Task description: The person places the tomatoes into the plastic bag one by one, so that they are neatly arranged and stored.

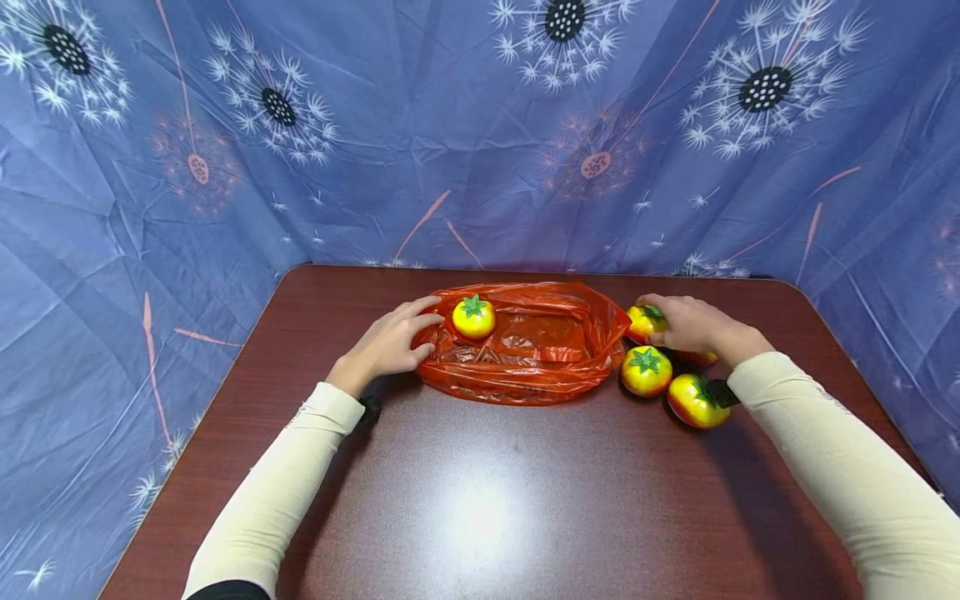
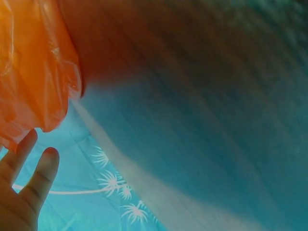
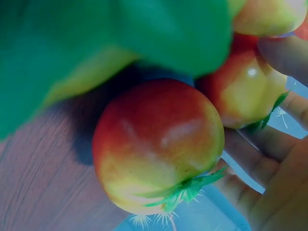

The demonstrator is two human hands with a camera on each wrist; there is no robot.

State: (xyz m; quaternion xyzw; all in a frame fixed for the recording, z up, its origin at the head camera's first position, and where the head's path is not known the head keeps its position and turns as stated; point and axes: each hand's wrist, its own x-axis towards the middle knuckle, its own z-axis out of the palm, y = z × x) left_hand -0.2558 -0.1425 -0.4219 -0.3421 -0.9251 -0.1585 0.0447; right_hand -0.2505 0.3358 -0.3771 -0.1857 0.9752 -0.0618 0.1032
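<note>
An orange-red plastic bag (image 1: 517, 385) lies spread with its mouth wide, and one yellow-red tomato (image 1: 473, 318) with a green leafy top sits inside at the left. My left hand (image 1: 387, 339) touches the bag's left edge, fingers spread; in the left wrist view a fingertip meets the orange plastic (image 2: 36, 72). Just right of the bag, my right hand (image 1: 693, 323) holds another tomato (image 1: 641, 323) between thumb and fingers. In the right wrist view this held tomato (image 3: 250, 86) is partly covered by the fingers. Another tomato (image 3: 159, 144) lies under that hand.
Two more tomatoes stand in front of my right hand, one tomato (image 1: 647, 372) by the bag and one tomato (image 1: 697, 402) near the wrist. The brown table (image 1: 480, 467) ends at a blue dandelion-print cloth (image 1: 465, 167) hanging behind and at both sides.
</note>
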